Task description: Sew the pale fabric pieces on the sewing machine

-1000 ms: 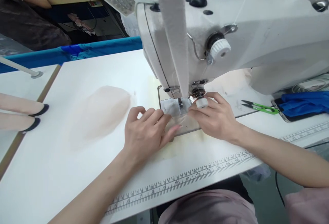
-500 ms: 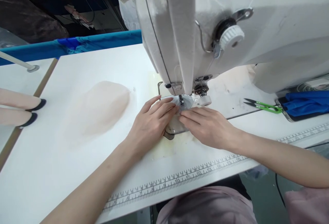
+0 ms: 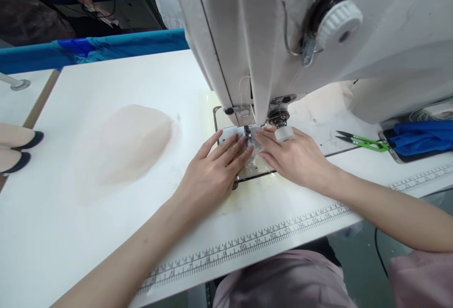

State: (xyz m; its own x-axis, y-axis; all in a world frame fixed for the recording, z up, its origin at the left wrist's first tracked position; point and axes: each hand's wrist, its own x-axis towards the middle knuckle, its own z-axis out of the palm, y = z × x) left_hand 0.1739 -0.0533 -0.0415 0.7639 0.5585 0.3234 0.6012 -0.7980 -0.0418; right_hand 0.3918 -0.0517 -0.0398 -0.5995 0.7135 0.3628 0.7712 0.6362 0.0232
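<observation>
At the needle area of a white sewing machine (image 3: 226, 39), a small pale, thin piece of fabric (image 3: 230, 132) lies under the presser foot (image 3: 247, 131). My left hand (image 3: 215, 166) lies left of the foot, its fingers spread over the piece and the metal plate (image 3: 260, 169). To the right of the foot, my right hand (image 3: 293, 154) has its fingers together and bent, with the tips at the edge of the pale piece. What is under those fingertips is hidden.
Green-handled snips (image 3: 368, 144) and a blue cloth (image 3: 423, 138) lie at the right. A ruler strip (image 3: 244, 246) runs along the table's front edge. Two skin-toned items with black ends (image 3: 21, 162) are at far left.
The view has moved closer to the machine. My right hand has shifted up nearer the foot, under the white knob, and the front of the metal plate shows more.
</observation>
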